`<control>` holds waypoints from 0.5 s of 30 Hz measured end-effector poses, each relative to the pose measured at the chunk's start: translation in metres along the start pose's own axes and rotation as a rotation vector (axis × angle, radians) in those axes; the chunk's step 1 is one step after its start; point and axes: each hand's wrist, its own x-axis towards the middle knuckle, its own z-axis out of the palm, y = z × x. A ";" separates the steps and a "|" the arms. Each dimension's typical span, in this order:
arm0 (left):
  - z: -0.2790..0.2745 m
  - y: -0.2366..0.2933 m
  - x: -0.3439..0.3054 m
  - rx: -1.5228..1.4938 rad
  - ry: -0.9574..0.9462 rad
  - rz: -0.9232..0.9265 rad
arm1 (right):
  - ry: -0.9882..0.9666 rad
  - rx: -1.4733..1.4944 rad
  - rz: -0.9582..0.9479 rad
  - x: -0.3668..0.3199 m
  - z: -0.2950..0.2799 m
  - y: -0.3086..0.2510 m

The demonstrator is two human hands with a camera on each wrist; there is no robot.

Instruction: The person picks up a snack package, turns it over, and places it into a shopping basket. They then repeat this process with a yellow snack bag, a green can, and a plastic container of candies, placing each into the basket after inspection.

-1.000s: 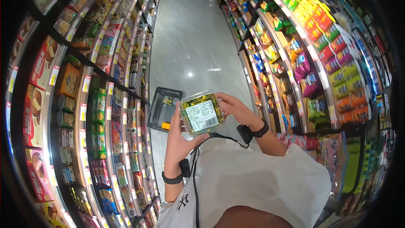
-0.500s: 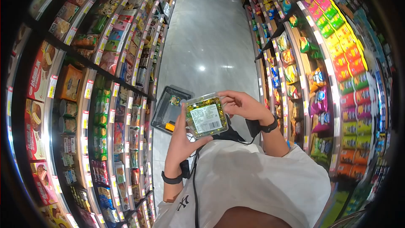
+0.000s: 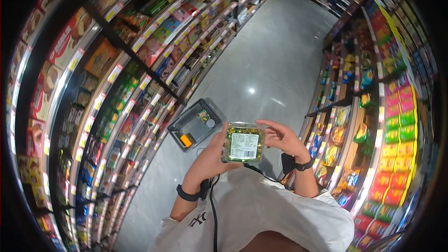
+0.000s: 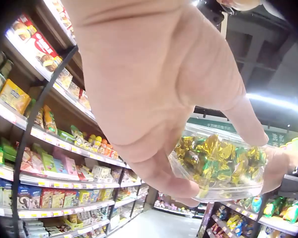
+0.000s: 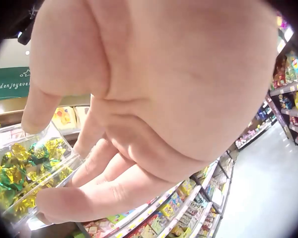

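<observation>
A clear plastic box (image 3: 243, 143) of gold and green foil-wrapped pieces, its white label facing up, is held in front of the white shirt. The left hand (image 3: 208, 159) grips its left side, thumb along the near edge; the left wrist view shows that hand (image 4: 154, 84) with fingers and thumb around the box (image 4: 218, 163). At the box's right side is the right hand (image 3: 284, 141), its fingers bent against the edge. In the right wrist view, fingertips of the right hand (image 5: 149, 99) touch the box (image 5: 30, 168).
A dark basket (image 3: 196, 123) on the grey floor (image 3: 252, 72) holds an orange item (image 3: 187, 140) and a small packet (image 3: 204, 115). Stocked shelves (image 3: 154, 32) line the left of the aisle, with snack shelves (image 3: 343, 116) on the right.
The head view has turned, so the aisle slants to the upper right. Both hands and the box have shifted right and slightly down in view, and the box sits straighter.
</observation>
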 end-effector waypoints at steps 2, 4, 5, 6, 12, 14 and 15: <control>-0.001 0.000 0.003 -0.034 0.039 -0.046 | -0.075 -0.010 -0.002 0.021 -0.010 -0.001; -0.005 -0.003 0.005 -0.048 0.076 -0.099 | -0.133 -0.017 0.016 0.042 -0.015 -0.004; -0.009 -0.006 0.005 -0.029 0.112 -0.088 | -0.159 -0.021 0.024 0.053 -0.016 -0.006; -0.012 -0.010 0.005 -0.008 0.143 -0.076 | -0.181 -0.046 0.022 0.065 -0.016 -0.007; -0.055 -0.037 0.015 0.035 0.255 -0.051 | -0.268 -0.154 -0.032 0.134 -0.001 -0.028; -0.072 -0.038 0.020 -0.008 0.279 -0.078 | -0.290 -0.176 -0.058 0.155 0.003 -0.038; -0.084 -0.034 0.021 -0.053 0.287 -0.110 | -0.302 -0.204 -0.055 0.166 0.004 -0.045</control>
